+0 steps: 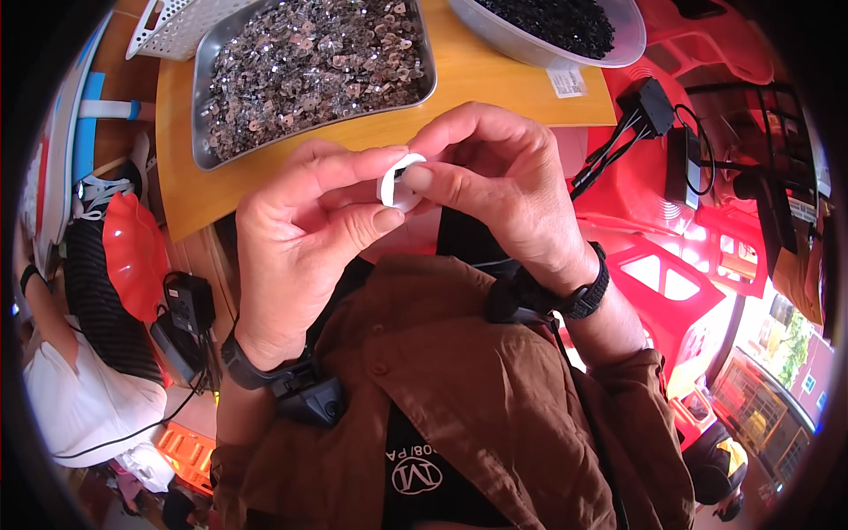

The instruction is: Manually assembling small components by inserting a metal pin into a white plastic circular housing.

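Note:
Between my two hands, in front of my chest, is a small round white plastic cap-like part (386, 189) with something dark inside its opening. My left hand (305, 234) pinches its rim between thumb and fingers. The thumb of my right hand (503, 181) presses into the opening while its fingers curl behind the part, so their tips are partly hidden. Just beyond my hands, a metal tray (201, 132) full of small shiny metal pieces (309, 62) lies on the yellow-brown table (495, 99).
A translucent bowl (624, 49) of small black pieces (556, 22) stands at the table's far right. A white perforated basket (168, 31) is at the far left. Red plastic chairs (662, 283) and black cables (609, 155) are on my right; another person's arm (49, 309) is at left.

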A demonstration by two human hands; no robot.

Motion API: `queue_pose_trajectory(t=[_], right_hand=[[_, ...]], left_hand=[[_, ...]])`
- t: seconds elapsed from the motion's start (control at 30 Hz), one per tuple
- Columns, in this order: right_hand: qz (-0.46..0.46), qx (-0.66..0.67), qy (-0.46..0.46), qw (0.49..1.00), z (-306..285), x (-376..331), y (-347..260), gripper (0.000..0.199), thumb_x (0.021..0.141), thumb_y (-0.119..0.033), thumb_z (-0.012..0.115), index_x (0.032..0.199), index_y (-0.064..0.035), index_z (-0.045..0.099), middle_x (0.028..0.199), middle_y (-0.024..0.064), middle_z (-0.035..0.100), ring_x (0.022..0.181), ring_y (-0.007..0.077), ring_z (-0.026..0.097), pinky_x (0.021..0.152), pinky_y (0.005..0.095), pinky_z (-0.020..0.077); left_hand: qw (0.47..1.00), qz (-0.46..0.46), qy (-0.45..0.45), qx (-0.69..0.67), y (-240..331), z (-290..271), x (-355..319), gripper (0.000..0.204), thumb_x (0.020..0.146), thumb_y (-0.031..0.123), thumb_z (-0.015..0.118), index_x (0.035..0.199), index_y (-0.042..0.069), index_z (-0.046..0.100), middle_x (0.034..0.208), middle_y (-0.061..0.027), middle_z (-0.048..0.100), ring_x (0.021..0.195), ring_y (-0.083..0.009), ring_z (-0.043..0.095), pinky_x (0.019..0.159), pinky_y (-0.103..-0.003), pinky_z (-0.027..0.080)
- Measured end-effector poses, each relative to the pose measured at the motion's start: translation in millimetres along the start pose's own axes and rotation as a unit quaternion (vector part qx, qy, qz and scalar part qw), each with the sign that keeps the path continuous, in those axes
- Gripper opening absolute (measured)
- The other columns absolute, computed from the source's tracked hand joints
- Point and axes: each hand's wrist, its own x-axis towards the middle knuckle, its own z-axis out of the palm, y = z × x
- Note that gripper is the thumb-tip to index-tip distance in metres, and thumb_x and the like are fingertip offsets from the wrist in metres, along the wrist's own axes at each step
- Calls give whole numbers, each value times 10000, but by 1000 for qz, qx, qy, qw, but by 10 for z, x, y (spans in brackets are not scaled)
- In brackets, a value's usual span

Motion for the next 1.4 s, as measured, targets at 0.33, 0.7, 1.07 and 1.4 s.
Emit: queue_pose_trajectory(t=[0.33, 0.7, 1.07, 1.4], right_hand=[[-40, -222, -10, 974, -17, 7, -111, 514, 740, -158, 753, 1180, -11, 531, 987, 57, 584, 792, 101, 567, 670, 253, 522], [-159, -415, -4, 896, 150, 65, -217, 617, 611, -133, 823, 1167, -66, 566, 1023, 74, 567, 790, 150, 583, 658, 256, 517], [-28, -250, -19, 968, 168, 170, -128, 342, 825, -102, 675, 1121, 20, 554, 939, 52, 588, 783, 116, 601, 671, 229, 496], [-144, -445, -25, 884, 379, 265, -170, 450, 696, -103, 764, 1107, -37, 593, 1037, 86, 579, 860, 157, 602, 681, 267, 520]], left_hand=[[970, -106, 60, -208, 7, -15, -3, 333, 858, 41, 595, 1172, -22, 504, 1055, -135, 596, 968, -229, 610, 802, -348, 548], [963, -106, 66, -239, 20, -37, -17, 323, 856, 32, 594, 1161, -16, 499, 1068, -128, 592, 977, -210, 605, 846, -340, 516], [969, -69, 83, -223, -10, -174, -54, 315, 831, -17, 606, 1128, -37, 501, 1083, -115, 577, 991, -185, 596, 859, -323, 505], [965, -68, 84, -240, 1, -279, -55, 295, 840, -2, 603, 1115, -38, 504, 1072, -120, 588, 966, -207, 612, 846, -339, 521]])
